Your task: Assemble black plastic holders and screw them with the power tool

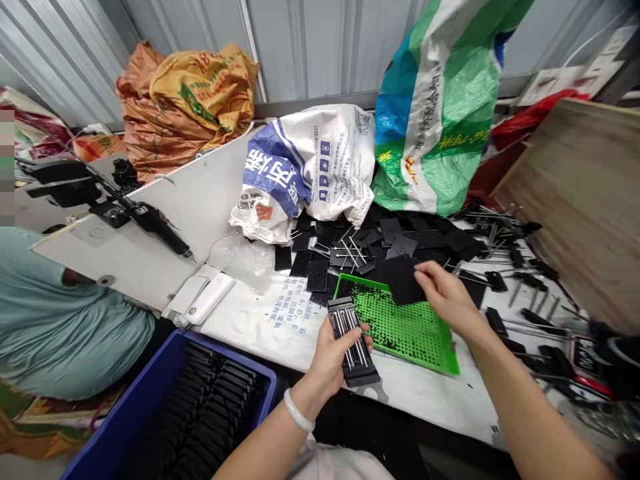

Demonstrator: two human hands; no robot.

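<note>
The left hand (pixel 330 360), at 6 o'clock with a white bangle (pixel 299 410) on its wrist, grips a black slotted plate (pixel 353 347) carrying several steel pins. Its fingers curl under the plate's edge and its thumb lies across the top. At 3 o'clock, the right hand (pixel 445 297) pinches a black square pad (pixel 403 280) between thumb and fingers, a narrow hold, with the pad hanging just above a green perforated tray (pixel 453 365). Black specks fill part of the tray, which lies on a printed white sheet (pixel 280 327).

At 8 o'clock, a blue crate (pixel 165 373) holds rows of black plates on edge. Beyond it, at 9 o'clock, sits a co-worker in a teal shirt (pixel 65 320). A heap of black plates and pins (pixel 400 233) lies at 12 o'clock, with more pinned black pieces (pixel 515 280) at 2 o'clock. Farther off, a white woven sack (pixel 310 173) and a green-and-blue sack (pixel 440 100) lean against a corrugated metal wall (pixel 300 40).
</note>
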